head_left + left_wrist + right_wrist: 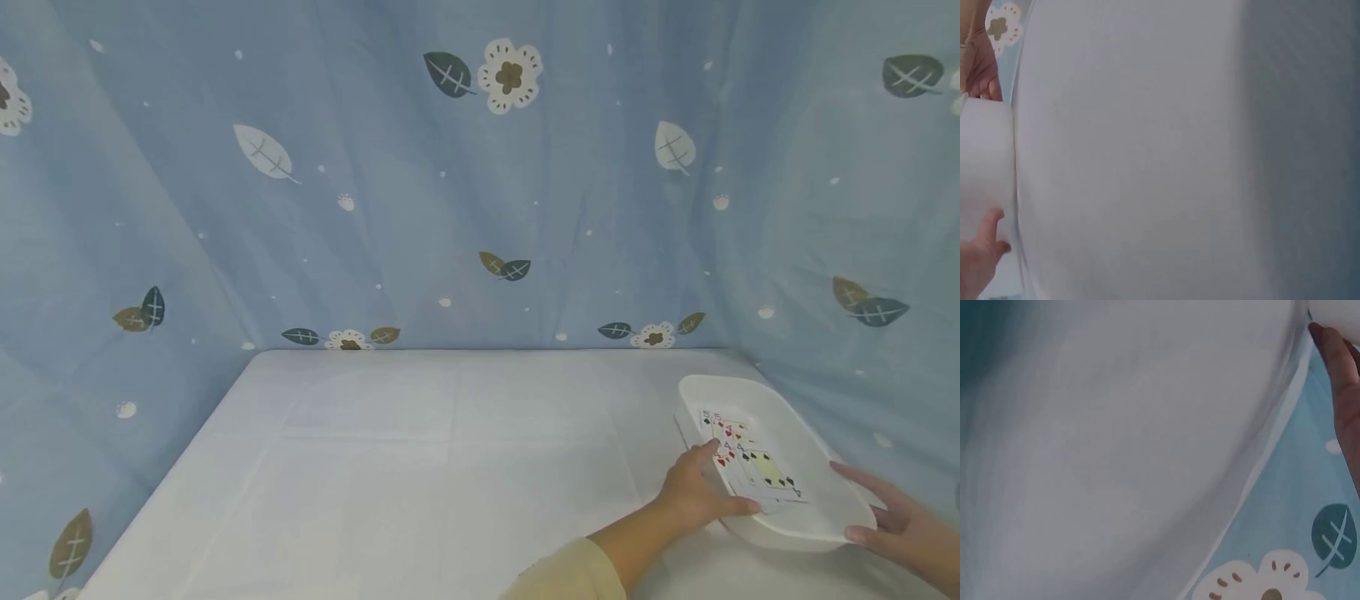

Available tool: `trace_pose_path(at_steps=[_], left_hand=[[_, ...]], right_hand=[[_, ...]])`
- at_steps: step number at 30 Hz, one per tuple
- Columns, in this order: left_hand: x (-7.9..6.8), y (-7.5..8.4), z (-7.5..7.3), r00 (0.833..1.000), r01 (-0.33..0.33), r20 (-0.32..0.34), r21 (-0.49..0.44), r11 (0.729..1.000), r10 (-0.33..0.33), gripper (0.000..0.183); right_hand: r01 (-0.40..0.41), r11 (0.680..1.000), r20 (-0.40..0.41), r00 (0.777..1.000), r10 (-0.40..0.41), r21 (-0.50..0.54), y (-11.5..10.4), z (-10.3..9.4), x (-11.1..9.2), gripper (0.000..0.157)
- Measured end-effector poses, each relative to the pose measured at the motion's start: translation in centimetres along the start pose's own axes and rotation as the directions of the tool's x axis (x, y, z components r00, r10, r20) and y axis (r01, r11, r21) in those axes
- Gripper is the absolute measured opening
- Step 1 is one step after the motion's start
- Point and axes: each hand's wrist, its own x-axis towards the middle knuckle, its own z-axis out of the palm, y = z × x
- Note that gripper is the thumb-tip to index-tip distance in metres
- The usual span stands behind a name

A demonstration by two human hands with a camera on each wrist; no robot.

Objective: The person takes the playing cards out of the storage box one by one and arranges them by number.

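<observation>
A white plastic tray with rounded corners sits slanted at the right side of the table. Several playing cards, fives and fours among them, lie face up inside it, overlapping. My left hand holds the tray's left side, its thumb and a finger at the rim near the cards. On the opposite side, my right hand grips the near right corner, thumb at the rim and fingers along the outer wall. In the left wrist view both hands show beside the tray's wall.
A white cloth covers the table. Blue curtains printed with leaves and flowers hang at the back and both sides, and the right one comes close to the tray.
</observation>
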Motion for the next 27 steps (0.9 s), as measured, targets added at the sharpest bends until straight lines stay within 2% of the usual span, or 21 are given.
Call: trace_pose_path(at_steps=[2, 7, 9, 13, 18, 22, 27], left_hand=[[0.0, -0.1, -0.4, 1.000, 0.003, -0.004, -0.023, 1.000, -0.004, 0.078], [-0.3, -0.4, -1.0, 1.000, 0.028, 0.001, -0.085, 0.996, -0.028, 0.080], [-0.4, -0.5, -1.4, 0.999, 0.036, -0.007, -0.107, 0.994, -0.037, 0.080], [-0.4, -0.8, -2.2, 0.999, 0.044, -0.020, -0.144, 0.989, -0.048, 0.081], [-0.1, -1.1, -3.4, 0.998, 0.041, -0.039, -0.147, 0.988, -0.048, 0.083], [0.0, -1.5, -3.9, 0.999, 0.031, -0.027, -0.126, 0.992, -0.035, 0.085], [0.1, -1.8, -4.3, 1.000, 0.019, -0.012, -0.104, 0.994, -0.021, 0.084]], right_hand=[[0.002, 1.000, -0.008, 1.000, -0.003, -0.019, -0.5, 0.3, 0.1, 0.092], [-0.047, 0.998, 0.023, 0.999, 0.049, -0.052, -1.6, 0.5, 0.3, 0.096], [-0.078, 0.996, 0.043, 0.996, 0.080, -0.039, -2.1, 0.5, 0.5, 0.097], [-0.066, 0.997, 0.090, 0.994, 0.061, 0.046, -2.9, 0.7, 1.2, 0.093], [-0.046, 0.993, 0.110, 0.993, 0.035, 0.108, -4.0, 0.7, 2.0, 0.085], [-0.044, 0.986, 0.137, 0.990, 0.022, 0.160, -4.2, 0.8, 2.0, 0.072], [-0.033, 0.986, 0.140, 0.990, 0.010, 0.161, -4.3, 1.0, 1.9, 0.064]])
